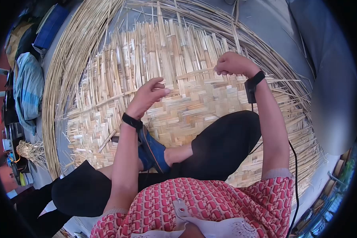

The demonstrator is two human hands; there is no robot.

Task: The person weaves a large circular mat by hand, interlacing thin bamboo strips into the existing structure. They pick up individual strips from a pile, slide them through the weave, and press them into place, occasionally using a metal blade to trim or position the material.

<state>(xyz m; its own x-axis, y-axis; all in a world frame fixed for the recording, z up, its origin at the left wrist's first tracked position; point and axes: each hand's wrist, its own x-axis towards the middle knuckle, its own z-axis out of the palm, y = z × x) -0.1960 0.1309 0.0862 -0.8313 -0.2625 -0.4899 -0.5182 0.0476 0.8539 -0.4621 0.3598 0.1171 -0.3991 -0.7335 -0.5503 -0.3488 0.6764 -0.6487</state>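
Note:
A large mat (202,101) of flat pale reed strips lies before me, woven in a zigzag pattern near me, with loose strip ends fanning out at the far side. My right hand (234,64) is closed in a pinch at the mat's right part, on the end of a reed strip (196,73) that runs leftward across the upright strips. Over the middle of the weave, my left hand (148,97) has its thumb and fingers apart and nothing visible between them. Another crosswise strip (107,100) passes to the left of that hand.
Long bundles of loose reeds (73,51) curve round the left and far sides. My blue shoe (152,152) and bent black-clad knee (230,139) rest on the mat. A blue-grey sack (27,89) stands at left. At the right edge is a large blurred dark shape (333,79).

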